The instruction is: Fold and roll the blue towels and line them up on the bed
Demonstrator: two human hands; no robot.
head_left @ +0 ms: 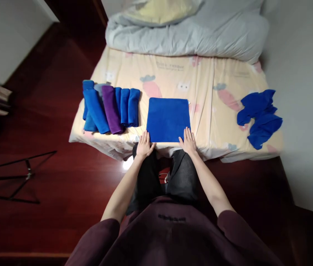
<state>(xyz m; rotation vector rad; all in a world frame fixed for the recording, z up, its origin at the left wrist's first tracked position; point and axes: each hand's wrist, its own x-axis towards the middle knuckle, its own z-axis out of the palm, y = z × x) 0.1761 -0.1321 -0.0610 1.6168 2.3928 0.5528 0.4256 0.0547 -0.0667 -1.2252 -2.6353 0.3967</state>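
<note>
"What are you seeing from over there?"

"Through the head camera I'm seeing one flat blue cloth (168, 119). It's lying near the front edge of the bed (173, 79), squarely between two hands."

"And how are those hands sitting?"

"The left hand (144, 146) is resting its fingertips at the cloth's near left corner, and the right hand (189, 142) is resting at the near right one — both are flat, four fingers straight and thumb standing out."

"Counts, please."

"On the left I'm counting one purple roll (112, 110), with three blue rolls (133, 107) lying just to its right. On its other side, overlapping blue rolls (97, 111) are showing — at least two, but I'm not managing an exact number. One greyish piece (99, 87) is peeking out behind them."

"And over on the right?"

"One crumpled blue heap (264, 120) is lying well apart from the flat cloth; how many pieces are making it up, I can't tell. One grey quilt (189, 38) is covering the far end, and one black stand (28, 176) is showing its legs on the floor."
</note>
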